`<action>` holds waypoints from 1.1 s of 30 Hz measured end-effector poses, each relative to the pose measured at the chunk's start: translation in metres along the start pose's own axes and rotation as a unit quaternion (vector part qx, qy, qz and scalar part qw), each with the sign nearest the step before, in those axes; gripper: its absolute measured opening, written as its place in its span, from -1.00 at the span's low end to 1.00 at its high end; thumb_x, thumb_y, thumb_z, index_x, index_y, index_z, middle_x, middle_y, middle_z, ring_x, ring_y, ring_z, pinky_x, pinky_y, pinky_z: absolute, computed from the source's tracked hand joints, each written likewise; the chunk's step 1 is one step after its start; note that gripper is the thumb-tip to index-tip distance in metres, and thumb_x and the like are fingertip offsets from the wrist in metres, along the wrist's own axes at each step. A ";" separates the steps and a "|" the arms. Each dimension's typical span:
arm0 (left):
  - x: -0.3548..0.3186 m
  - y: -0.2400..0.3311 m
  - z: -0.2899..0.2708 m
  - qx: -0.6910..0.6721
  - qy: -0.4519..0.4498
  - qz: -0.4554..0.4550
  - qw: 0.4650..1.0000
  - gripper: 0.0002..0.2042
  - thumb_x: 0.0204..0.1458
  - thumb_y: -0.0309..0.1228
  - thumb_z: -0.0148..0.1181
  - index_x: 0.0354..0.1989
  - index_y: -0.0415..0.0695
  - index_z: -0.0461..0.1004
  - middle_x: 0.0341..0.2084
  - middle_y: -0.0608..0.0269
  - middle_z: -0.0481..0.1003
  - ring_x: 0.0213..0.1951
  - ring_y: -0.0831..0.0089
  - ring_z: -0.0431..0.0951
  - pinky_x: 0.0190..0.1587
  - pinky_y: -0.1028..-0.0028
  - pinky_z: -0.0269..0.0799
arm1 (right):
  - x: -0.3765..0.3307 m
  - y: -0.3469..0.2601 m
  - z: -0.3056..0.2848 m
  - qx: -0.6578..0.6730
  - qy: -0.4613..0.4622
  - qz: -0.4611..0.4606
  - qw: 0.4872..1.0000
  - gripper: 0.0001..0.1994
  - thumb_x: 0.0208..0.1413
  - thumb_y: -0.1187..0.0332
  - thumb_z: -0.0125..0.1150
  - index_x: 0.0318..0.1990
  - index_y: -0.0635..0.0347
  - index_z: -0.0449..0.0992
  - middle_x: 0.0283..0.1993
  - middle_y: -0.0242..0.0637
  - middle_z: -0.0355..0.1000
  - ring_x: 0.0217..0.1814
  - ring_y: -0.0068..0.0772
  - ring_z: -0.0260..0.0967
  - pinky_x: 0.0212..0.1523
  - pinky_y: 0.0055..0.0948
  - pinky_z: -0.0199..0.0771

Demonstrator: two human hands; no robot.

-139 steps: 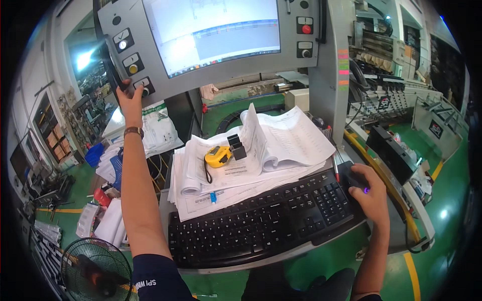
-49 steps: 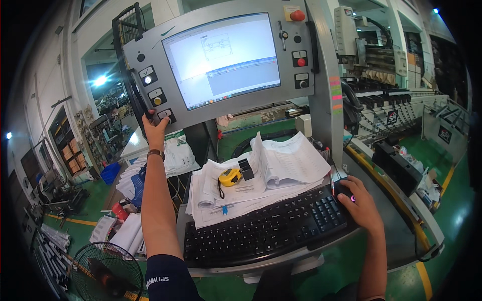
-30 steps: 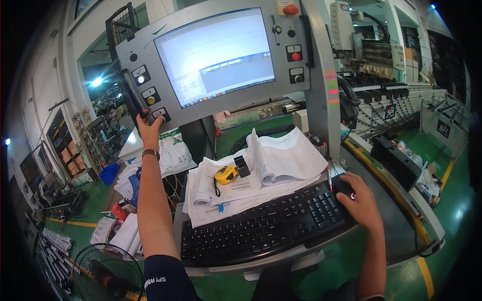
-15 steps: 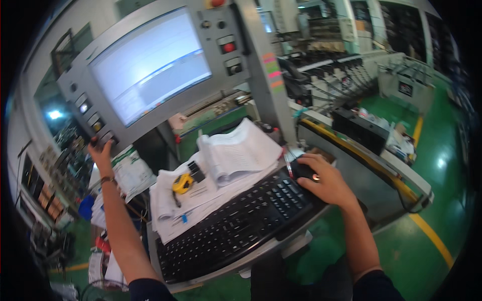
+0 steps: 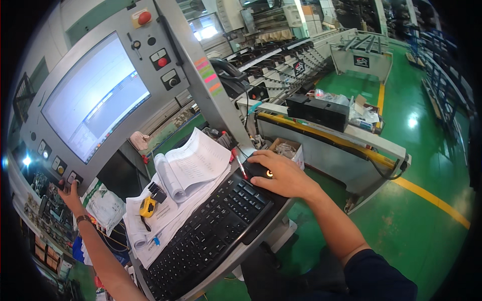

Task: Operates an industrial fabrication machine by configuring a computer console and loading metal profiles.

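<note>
My right hand (image 5: 285, 174) rests over a black computer mouse (image 5: 257, 169), fingers curved round it at the right end of a black keyboard (image 5: 211, 236). My left hand (image 5: 73, 198) reaches up to the lower left corner of a grey control panel (image 5: 113, 138). Its fingers are apart, with the tips at the panel's lowest buttons; exact contact is hard to make out. The panel carries a lit screen (image 5: 98, 95). Behind the keyboard lie printed sheets (image 5: 193, 160), partly curled, with a yellow tape measure (image 5: 148, 206) on them. A red pen-like stick (image 5: 239, 163) lies beside the mouse.
A red emergency stop button (image 5: 144, 18) tops the panel. To the right stands a machine frame with a yellow rail (image 5: 326, 138) and a black box (image 5: 317, 111) on it. A cardboard box (image 5: 288, 149) sits behind the mouse. The floor (image 5: 401, 226) is green with yellow lines.
The view has swung to the right and tilted, so panel, papers and keyboard appear farther left. My right hand remains on the mouse, and my left hand remains at the panel's corner.
</note>
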State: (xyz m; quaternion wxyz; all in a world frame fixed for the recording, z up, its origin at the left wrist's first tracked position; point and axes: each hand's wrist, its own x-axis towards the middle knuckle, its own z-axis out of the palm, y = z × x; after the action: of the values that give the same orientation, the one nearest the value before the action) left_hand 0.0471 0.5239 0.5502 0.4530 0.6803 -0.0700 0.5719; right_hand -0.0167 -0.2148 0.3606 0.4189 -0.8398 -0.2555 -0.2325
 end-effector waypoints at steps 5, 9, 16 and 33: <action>0.001 -0.008 0.002 0.011 0.011 -0.017 1.000 -0.34 0.15 -0.51 0.36 0.39 -0.23 0.15 0.21 0.02 0.39 0.19 0.30 0.45 0.28 0.35 0.32 | -0.002 0.003 -0.001 -0.002 0.003 0.000 1.000 -0.49 0.13 0.15 0.32 0.19 0.21 0.48 0.28 -0.01 0.38 0.27 0.12 0.38 0.30 -0.10 0.35; 0.013 -0.008 -0.013 0.025 0.015 -0.009 1.000 -0.30 0.14 -0.51 0.36 0.40 -0.31 0.10 0.24 -0.03 0.40 0.21 0.27 0.45 0.30 0.35 0.30 | -0.001 0.000 -0.002 0.008 -0.006 -0.005 1.000 -0.48 0.15 0.14 0.30 0.20 0.23 0.48 0.27 -0.02 0.38 0.27 0.12 0.37 0.29 -0.09 0.35; 0.004 -0.018 -0.001 0.027 0.002 -0.012 1.000 -0.31 0.15 -0.50 0.36 0.40 -0.29 0.11 0.26 -0.03 0.38 0.21 0.27 0.45 0.30 0.34 0.30 | -0.002 0.004 0.000 -0.009 -0.003 0.000 1.000 -0.48 0.15 0.14 0.30 0.20 0.22 0.47 0.28 -0.03 0.38 0.27 0.11 0.37 0.29 -0.09 0.34; 0.003 -0.014 0.001 0.027 0.042 -0.024 0.998 -0.31 0.17 -0.42 0.36 0.43 -0.22 0.16 0.27 0.03 0.38 0.27 0.23 0.40 0.35 0.30 0.24 | -0.001 0.003 0.001 -0.008 0.000 0.001 1.000 -0.49 0.14 0.16 0.31 0.19 0.23 0.48 0.28 -0.02 0.38 0.25 0.12 0.39 0.28 -0.10 0.36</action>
State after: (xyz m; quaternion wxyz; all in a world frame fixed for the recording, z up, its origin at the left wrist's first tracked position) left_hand 0.0568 0.5326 0.5452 0.4503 0.6691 -0.0186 0.5909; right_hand -0.0155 -0.2161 0.3580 0.4121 -0.8434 -0.2532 -0.2341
